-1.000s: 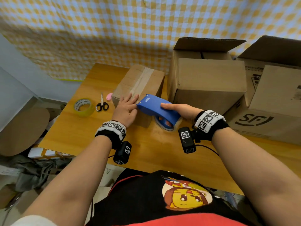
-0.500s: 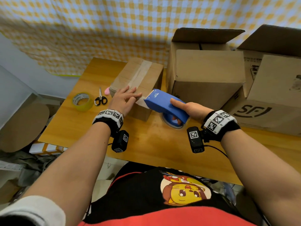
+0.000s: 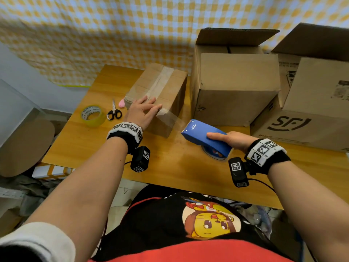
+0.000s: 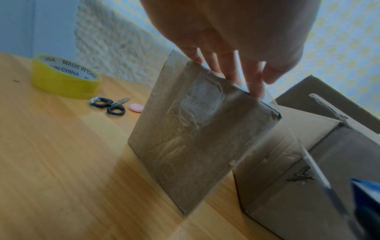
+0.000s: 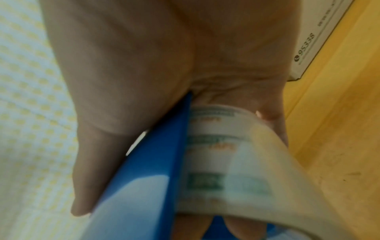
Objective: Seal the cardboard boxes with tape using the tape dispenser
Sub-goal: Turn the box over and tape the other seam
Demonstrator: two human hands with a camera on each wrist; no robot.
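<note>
Right hand [image 3: 233,139] grip holds tape dispenser [image 3: 204,136] beside small box [image 3: 160,95].

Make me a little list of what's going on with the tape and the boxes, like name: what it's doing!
left hand: fingers straight, pressing the tape onto the top near edge of the small box
small box: closed, tape strip along its top
right hand: grips the blue tape dispenser
blue tape dispenser: off the box, clear tape stretching from it to the box edge
big boxes: behind, flaps open
yellow tape roll: on the table, beside the scissors
</note>
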